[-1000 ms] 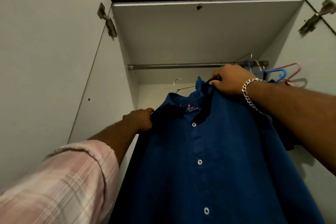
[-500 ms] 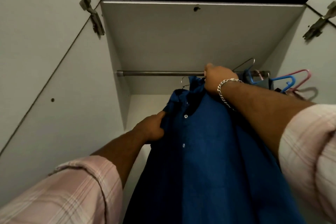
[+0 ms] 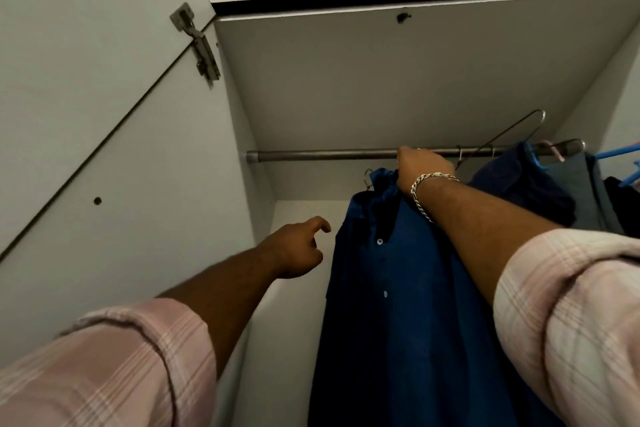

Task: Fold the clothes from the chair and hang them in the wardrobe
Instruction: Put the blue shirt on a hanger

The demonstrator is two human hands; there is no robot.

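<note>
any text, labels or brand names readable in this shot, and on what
None can be read. The blue shirt shows no collar label here; the right hand covers the collar. The bracelet, rod and door hinge bear no visible markings.

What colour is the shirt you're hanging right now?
Dark blue shirt with small pale buttons, seen in the head view.

The left hand [image 3: 298, 250] no longer grips the blue shirt [image 3: 408, 305] — it now hangs free just beside it, fingers loosely curled. The right hand [image 3: 422, 166] sits higher, up at the rail [image 3: 322, 155].
</note>
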